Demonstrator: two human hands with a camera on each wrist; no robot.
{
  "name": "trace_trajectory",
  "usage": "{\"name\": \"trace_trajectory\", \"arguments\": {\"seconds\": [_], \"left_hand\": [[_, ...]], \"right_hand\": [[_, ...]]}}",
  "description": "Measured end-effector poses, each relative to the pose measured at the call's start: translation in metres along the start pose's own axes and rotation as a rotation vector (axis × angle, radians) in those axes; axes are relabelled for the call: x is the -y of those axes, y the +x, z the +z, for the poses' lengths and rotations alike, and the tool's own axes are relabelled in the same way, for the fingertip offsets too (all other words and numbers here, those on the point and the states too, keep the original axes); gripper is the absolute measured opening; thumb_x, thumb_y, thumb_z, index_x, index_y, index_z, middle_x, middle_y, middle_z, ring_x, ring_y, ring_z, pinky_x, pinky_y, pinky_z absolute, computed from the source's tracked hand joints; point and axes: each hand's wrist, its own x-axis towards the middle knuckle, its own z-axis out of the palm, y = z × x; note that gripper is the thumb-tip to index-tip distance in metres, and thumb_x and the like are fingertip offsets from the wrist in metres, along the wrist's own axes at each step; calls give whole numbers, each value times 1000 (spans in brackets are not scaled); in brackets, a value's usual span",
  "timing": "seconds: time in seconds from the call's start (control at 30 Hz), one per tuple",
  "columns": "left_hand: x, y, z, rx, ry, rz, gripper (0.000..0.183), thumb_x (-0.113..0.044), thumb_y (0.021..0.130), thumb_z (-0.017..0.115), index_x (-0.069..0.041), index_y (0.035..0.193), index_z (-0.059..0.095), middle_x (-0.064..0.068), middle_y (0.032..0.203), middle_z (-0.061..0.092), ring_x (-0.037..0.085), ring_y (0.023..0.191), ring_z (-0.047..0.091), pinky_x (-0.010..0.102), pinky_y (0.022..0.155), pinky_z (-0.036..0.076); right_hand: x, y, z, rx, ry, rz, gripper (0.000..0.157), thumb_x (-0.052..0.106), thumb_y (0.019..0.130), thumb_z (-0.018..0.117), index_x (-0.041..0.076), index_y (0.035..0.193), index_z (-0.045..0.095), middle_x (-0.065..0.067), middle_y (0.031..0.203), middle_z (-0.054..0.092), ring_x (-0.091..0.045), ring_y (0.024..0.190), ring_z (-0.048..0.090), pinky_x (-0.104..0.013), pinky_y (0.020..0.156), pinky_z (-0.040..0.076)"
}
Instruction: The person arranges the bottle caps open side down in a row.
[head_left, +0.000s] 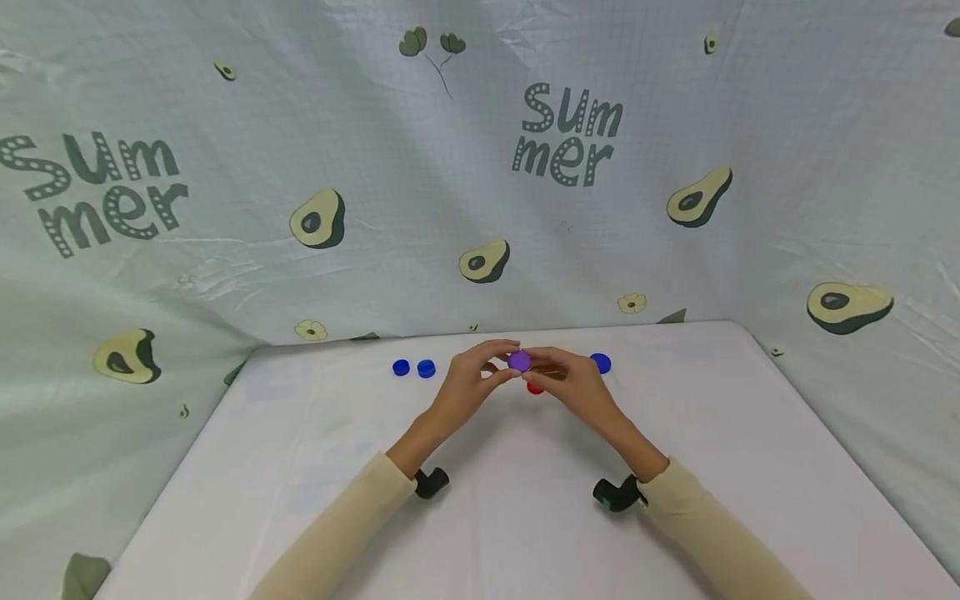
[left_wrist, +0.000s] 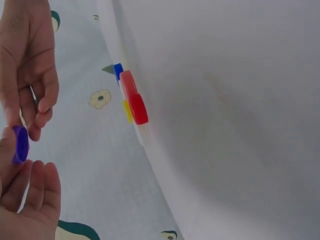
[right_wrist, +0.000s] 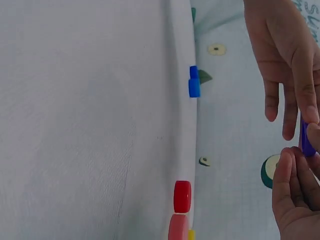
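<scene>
A small round purple cap [head_left: 519,361] is up between the two hands, seen edge-on in the left wrist view [left_wrist: 20,144]. My left hand [head_left: 468,375] pinches it from the left with thumb and fingertips. From the right, my right hand [head_left: 577,381] holds the same cap, its thumb near the left thumb. Other fingers of both hands spread loosely around it. Just below the right fingers shows a red cap [head_left: 535,388]. A pink cap [left_wrist: 128,82] and a yellow cap [left_wrist: 128,111] stand by the red one, hidden by the hands in the head view.
Two blue caps [head_left: 426,368] lie to the left near the back of the white table [head_left: 525,533]. Another blue cap [head_left: 601,363] lies behind the right hand. A printed cloth [head_left: 405,167] hangs along the back and sides. Black camera mounts [head_left: 617,494] sit at both wrists.
</scene>
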Motion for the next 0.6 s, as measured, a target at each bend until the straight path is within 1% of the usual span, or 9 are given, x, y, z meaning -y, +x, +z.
{"name": "trace_trajectory", "arguments": {"seconds": [0.2,0.3,0.4,0.47,0.6], "left_hand": [[-3,6,10,30,-41,-46,39,-19,95,71,-7,132,65,6,122,72,19,108,68,28,93,57],[-4,9,14,35,-63,-34,37,-19,94,73,-6,129,66,6,119,73,19,107,69,28,92,57],[-4,14,20,36,-83,-11,36,-18,93,74,-6,126,67,6,115,74,18,104,70,28,90,58],[-4,17,24,37,-112,-2,35,-16,93,75,-5,125,69,7,114,75,19,103,71,30,90,58],[-5,24,31,46,-172,-28,33,-14,91,76,-5,123,72,8,114,75,20,102,72,30,90,58]], "right_hand": [[-3,-2,-14,5,6,-4,36,25,93,76,15,127,71,-2,115,75,-21,105,72,-34,90,59],[-3,-2,-22,5,12,-11,35,21,91,78,13,124,72,-2,117,74,-21,106,71,-31,90,59],[-4,-4,-29,-8,-11,-29,34,15,89,80,10,122,73,-4,118,74,-22,105,72,-27,89,58],[-6,-5,-34,-13,-25,-39,34,11,88,81,8,121,74,-6,117,74,-23,103,72,-25,87,58],[-9,-6,-45,5,-57,-60,34,6,87,80,6,121,74,-10,116,74,-25,100,73,-27,87,59]]}}
